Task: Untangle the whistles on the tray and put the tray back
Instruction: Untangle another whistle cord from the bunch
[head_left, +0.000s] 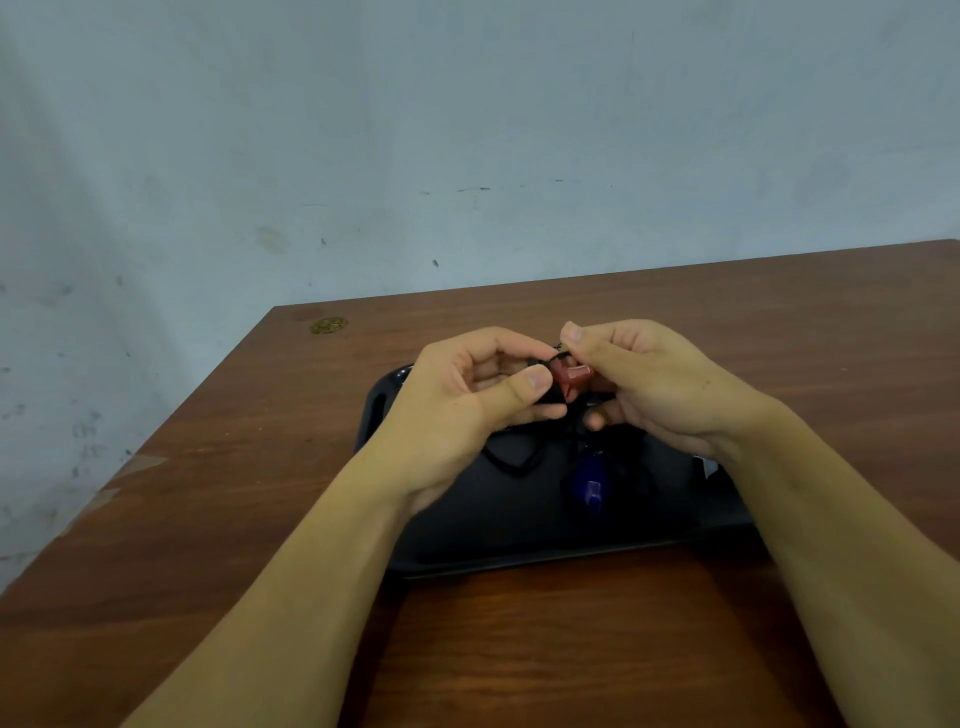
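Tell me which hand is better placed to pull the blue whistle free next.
Probably right. The blue whistle lies on the tray just below the right hand. The left hand sits farther over and pinches the black cord beside the red whistle.

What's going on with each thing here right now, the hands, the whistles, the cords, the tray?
Left hand: fingers curled, pinching the black cord beside the red whistle.
Right hand: fingers curled, pinching the cord at the red whistle.
Red whistle: lifted above the tray, between both hands.
Blue whistle: hanging below the hands over the tray.
Black cords: looped, still tangled.
Black tray: flat on the wooden table.
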